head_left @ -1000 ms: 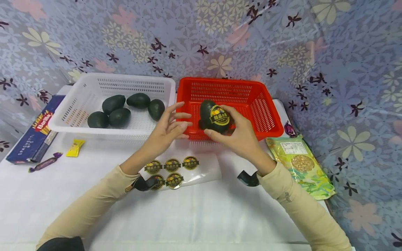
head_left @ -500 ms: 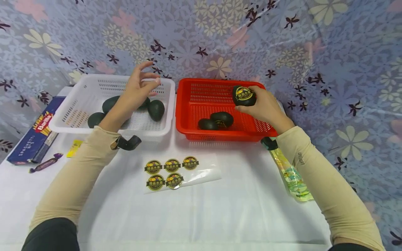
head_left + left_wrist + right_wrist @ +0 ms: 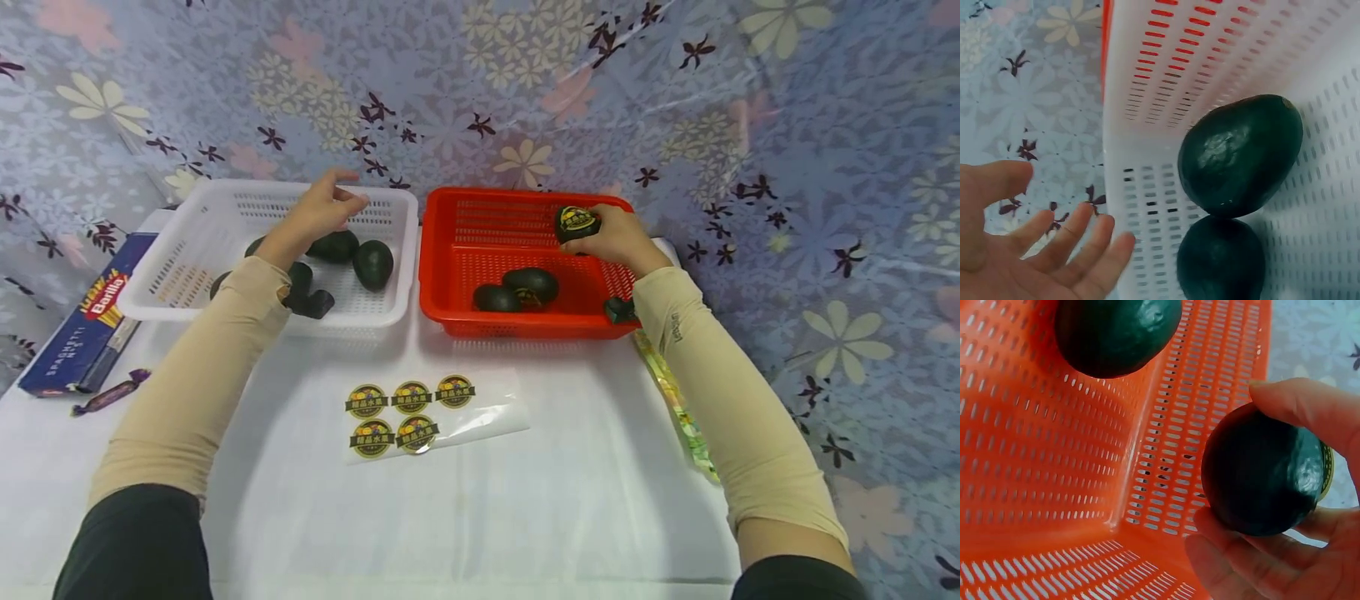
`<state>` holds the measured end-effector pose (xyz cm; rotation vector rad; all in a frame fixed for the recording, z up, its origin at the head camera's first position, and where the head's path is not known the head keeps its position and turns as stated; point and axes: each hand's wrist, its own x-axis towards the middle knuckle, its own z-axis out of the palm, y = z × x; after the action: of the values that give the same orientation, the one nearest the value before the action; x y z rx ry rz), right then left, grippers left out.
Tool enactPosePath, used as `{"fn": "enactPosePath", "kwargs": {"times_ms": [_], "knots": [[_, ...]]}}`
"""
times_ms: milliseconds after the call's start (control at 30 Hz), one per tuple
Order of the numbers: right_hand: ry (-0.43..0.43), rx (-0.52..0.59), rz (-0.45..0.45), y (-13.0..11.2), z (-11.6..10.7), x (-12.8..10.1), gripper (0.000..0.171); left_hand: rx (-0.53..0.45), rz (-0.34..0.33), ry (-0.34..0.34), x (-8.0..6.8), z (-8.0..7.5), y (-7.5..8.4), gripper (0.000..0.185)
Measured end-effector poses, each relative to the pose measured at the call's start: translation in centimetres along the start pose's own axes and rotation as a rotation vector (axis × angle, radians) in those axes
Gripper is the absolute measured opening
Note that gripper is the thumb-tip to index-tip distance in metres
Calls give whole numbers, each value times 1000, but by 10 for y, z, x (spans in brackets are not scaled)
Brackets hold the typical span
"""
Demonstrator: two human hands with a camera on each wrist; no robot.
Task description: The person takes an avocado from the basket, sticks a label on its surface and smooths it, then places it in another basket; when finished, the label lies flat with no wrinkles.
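Note:
My right hand (image 3: 609,240) grips a dark green avocado (image 3: 576,223) with a round yellow-and-black sticker, low in the far right corner of the red basket (image 3: 525,327). In the right wrist view, thumb and fingers curl round this avocado (image 3: 1263,472) beside the red basket wall (image 3: 1054,456). Two more avocados (image 3: 532,285) lie on the basket floor. My left hand (image 3: 327,204) hovers with relaxed fingers over the white basket (image 3: 187,312), holding nothing. In the left wrist view the left hand (image 3: 1041,262) is spread above two plain avocados (image 3: 1241,153).
A clear sheet with several round stickers (image 3: 411,408) lies on the white table in front of the baskets. A blue spaghetti box (image 3: 82,321) and a wrapped candy (image 3: 108,392) sit at the left. A green snack bag (image 3: 675,400) lies under my right forearm.
My right hand carried the stickered avocado from the front of the red basket to its far right corner and lowered it. My left hand moved left over the white basket and came down.

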<state>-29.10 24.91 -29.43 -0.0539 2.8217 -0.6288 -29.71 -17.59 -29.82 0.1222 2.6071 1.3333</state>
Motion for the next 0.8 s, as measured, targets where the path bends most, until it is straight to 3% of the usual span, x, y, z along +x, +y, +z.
{"fn": "enactPosePath", "kwargs": {"times_ms": [133, 233, 367, 567, 800], "knots": [[-53, 20, 34, 2, 5, 9, 93, 187, -40, -92, 11, 0, -10, 63], [-139, -9, 43, 4, 9, 11, 91, 299, -74, -254, 15, 2, -14, 63], [-262, -23, 51, 7, 14, 13, 83, 349, -91, -428, 18, 9, -14, 63], [-363, -99, 79, 9, 19, 17, 88, 445, -98, -492, 17, 18, -10, 68], [-406, -192, 97, 11, 26, 21, 90, 401, -183, -581, 10, 25, -7, 69]]}}
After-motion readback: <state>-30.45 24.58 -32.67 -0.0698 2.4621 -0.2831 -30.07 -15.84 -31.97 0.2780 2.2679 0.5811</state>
